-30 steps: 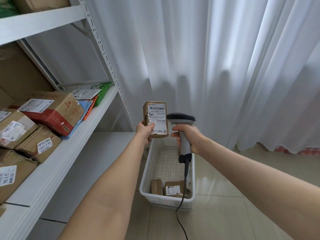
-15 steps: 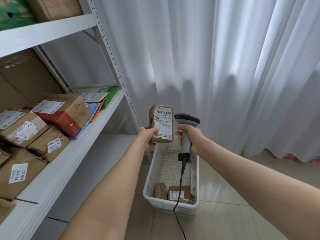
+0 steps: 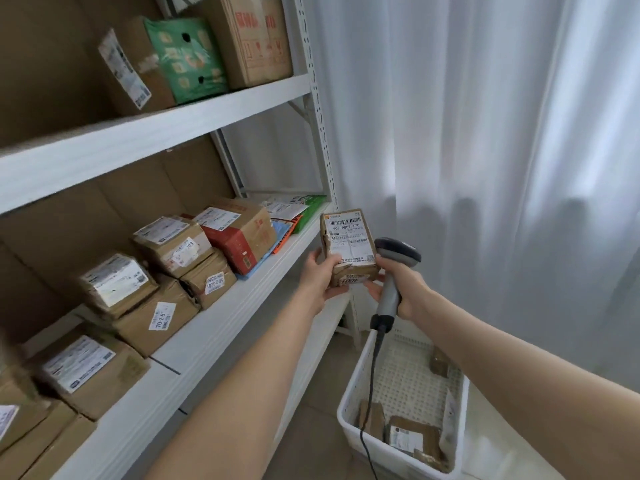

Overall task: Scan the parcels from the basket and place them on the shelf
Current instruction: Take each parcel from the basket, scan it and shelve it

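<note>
Gripping a small brown parcel (image 3: 349, 245) at its lower left corner, the L hand (image 3: 320, 277) has its thumb on the front face & fingers curled behind. The parcel stands upright in the air, white barcode label toward the camera, just off the right end of the shelf (image 3: 242, 306) & above the basket. The R hand (image 3: 403, 289) is wrapped round the grey handle of a scanner (image 3: 396, 254), whose dark head sits just beside the parcel's right edge. 1 or 2 R fingertips reach under the parcel's bottom; can't tell if they touch it. A black cable (image 3: 372, 375) drops from the handle across the basket's left side.

Down right on the tiled floor is the white perforated basket (image 3: 353, 386) w/ 3 brown parcels left inside: 2 near the front wall (image 3: 412, 436), (image 3: 372, 415) & 1 toward the back (image 3: 440, 363).

On the left, the shelf's middle board carries taped cardboard boxes w/ labels, incl. a red-and-brown box (image 3: 239, 237). The upper board (image 3: 156, 140) has a green bag (image 3: 187, 57) btw 2 cartons. White curtain (image 3: 485, 133) fills the right side.
</note>
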`<action>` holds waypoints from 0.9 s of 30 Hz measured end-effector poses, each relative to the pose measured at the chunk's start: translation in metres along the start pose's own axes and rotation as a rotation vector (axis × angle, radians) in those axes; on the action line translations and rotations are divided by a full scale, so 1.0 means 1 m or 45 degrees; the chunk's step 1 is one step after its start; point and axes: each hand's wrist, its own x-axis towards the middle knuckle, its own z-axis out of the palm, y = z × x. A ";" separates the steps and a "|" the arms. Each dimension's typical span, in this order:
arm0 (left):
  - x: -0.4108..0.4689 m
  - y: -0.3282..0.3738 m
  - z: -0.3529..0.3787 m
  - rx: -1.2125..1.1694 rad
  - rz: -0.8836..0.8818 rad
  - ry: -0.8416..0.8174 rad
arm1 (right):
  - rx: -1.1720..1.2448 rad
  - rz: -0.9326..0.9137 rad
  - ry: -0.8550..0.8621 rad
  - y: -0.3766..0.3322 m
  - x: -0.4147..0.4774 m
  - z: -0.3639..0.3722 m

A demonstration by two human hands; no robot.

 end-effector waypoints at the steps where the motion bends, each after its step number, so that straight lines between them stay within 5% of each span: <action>1: -0.004 0.006 -0.007 -0.007 0.012 0.008 | 0.028 -0.001 -0.039 -0.001 0.001 0.011; 17: 0.011 0.077 -0.105 0.149 0.245 0.482 | -0.258 -0.148 -0.148 -0.011 0.068 0.164; 27: 0.107 0.110 -0.172 0.308 0.106 0.718 | -0.392 -0.163 -0.244 0.003 0.159 0.280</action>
